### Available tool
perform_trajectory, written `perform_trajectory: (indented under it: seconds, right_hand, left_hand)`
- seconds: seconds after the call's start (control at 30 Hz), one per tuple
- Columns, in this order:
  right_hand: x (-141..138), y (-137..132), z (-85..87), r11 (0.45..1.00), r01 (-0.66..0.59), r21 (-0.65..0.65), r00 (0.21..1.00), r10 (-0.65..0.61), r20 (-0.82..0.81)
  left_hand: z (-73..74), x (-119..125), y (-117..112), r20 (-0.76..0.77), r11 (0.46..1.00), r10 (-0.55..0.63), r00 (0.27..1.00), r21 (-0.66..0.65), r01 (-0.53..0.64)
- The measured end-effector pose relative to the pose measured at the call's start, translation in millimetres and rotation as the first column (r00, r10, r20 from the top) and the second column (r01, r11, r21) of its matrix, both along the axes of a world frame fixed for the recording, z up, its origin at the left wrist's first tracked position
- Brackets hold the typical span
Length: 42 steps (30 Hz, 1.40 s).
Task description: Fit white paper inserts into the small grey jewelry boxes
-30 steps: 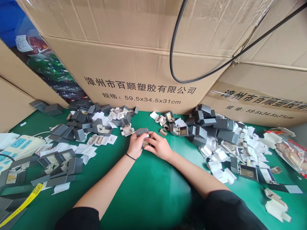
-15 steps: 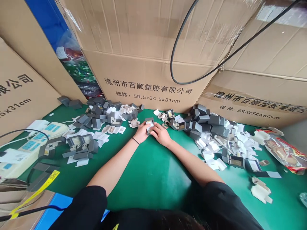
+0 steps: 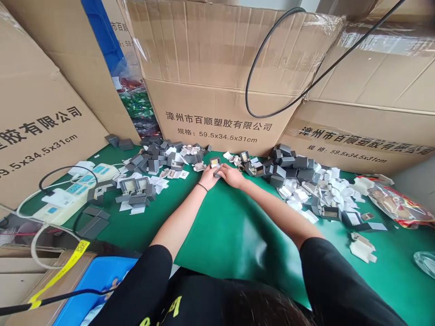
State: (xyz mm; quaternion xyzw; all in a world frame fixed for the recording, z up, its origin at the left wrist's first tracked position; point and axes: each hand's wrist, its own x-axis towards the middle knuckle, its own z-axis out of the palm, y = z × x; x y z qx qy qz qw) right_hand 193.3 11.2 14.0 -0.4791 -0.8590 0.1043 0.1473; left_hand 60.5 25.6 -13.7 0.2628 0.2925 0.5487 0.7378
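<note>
Near the middle of the green table (image 3: 224, 226), my two hands meet around a small dark grey box (image 3: 215, 162). Its lid stands raised and shows a pale, yellowish inside. My left hand (image 3: 208, 177) is closed around the box from the left. From the right, my right hand (image 3: 232, 175) presses its fingers against the near side of the same box. My fingers cover the lower part of the box. Several small grey boxes (image 3: 137, 160) and white paper pieces (image 3: 159, 183) lie to the left of my hands. A larger heap of grey boxes (image 3: 294, 165) lies to the right.
Tall cardboard cartons (image 3: 217, 108) stand along the back. A black cable (image 3: 249, 86) hangs in a loop before them. On the left lies a power strip (image 3: 78, 188) with cords. White paper inserts (image 3: 335, 194), a red-edged plastic package (image 3: 396, 201) and a glass dish (image 3: 424, 262) are at the right.
The view has shifted, and the scene sits further right at the left side. In my hands, the box lid now shows more upright, and my right fingers have moved to its near side.
</note>
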Motion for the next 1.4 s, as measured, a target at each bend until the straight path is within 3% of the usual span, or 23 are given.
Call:
perform_trajectory:
  seconds: [0.17, 0.3, 0.37, 0.47, 0.6, 0.73, 0.9, 1.0, 1.03, 1.1, 1.2, 1.4]
  right_hand:
    - [14, 5, 22.4, 0.989, -0.145, -0.011, 0.987, 0.144, -0.065]
    - [3, -1, 16.6, 0.991, -0.130, 0.017, 0.957, 0.130, -0.258]
    - [-18, -2, 6.5, 0.987, -0.156, 0.025, 0.957, 0.157, -0.244]
    - [-66, 1, -10.2, 0.974, -0.204, 0.098, 0.957, 0.220, -0.192]
    - [-130, 13, -23.2, 0.950, -0.202, 0.237, 0.974, 0.220, -0.054]
    - [-151, 23, -24.9, 0.911, -0.322, 0.257, 0.944, 0.291, 0.152]
    - [-110, 20, -23.4, 0.892, -0.380, 0.246, 0.921, 0.339, 0.193]
    - [-71, 16, -20.7, 0.917, -0.337, 0.213, 0.937, 0.304, 0.172]
    - [-59, 16, -19.3, 0.938, -0.291, 0.187, 0.955, 0.274, 0.110]
    - [-39, 16, -16.3, 0.988, -0.138, 0.071, 0.975, 0.148, -0.163]
    - [-17, 19, -14.1, 0.985, 0.056, -0.163, 0.830, -0.137, -0.541]
    - [12, 17, -26.5, 0.915, 0.136, -0.380, 0.574, -0.386, -0.723]
  left_hand:
    - [17.5, -30, -22, 0.051, 0.989, -0.134, 0.990, 0.068, 0.131]
    - [36.6, -87, -34, 0.070, 0.974, -0.170, 0.983, 0.166, 0.156]
    - [41.5, -117, -35, 0.074, 0.964, -0.166, 0.983, 0.225, 0.145]
    - [41.1, -148, -30, 0.115, 0.965, -0.022, 0.993, 0.261, -0.008]
    - [34.1, -155, -20, 0.111, 0.968, 0.122, 0.986, 0.207, -0.143]
    - [30.8, -150, -17, 0.070, 0.977, 0.163, 0.984, 0.129, -0.171]
    - [32.3, -143, -19, 0.055, 0.991, 0.056, 0.997, 0.121, -0.062]
    - [33.1, -134, -19, 0.049, 0.996, 0.016, 0.999, 0.090, -0.020]
    - [33.2, -130, -18, 0.050, 0.997, 0.011, 0.999, 0.073, -0.015]
    - [33.5, -121, -19, 0.060, 0.999, 0.000, 0.998, 0.043, -0.003]
    - [35.1, -106, -26, 0.068, 0.999, -0.049, 0.996, 0.010, 0.048]
    - [31.5, -71, -46, 0.079, 0.977, -0.153, 0.985, -0.138, 0.162]
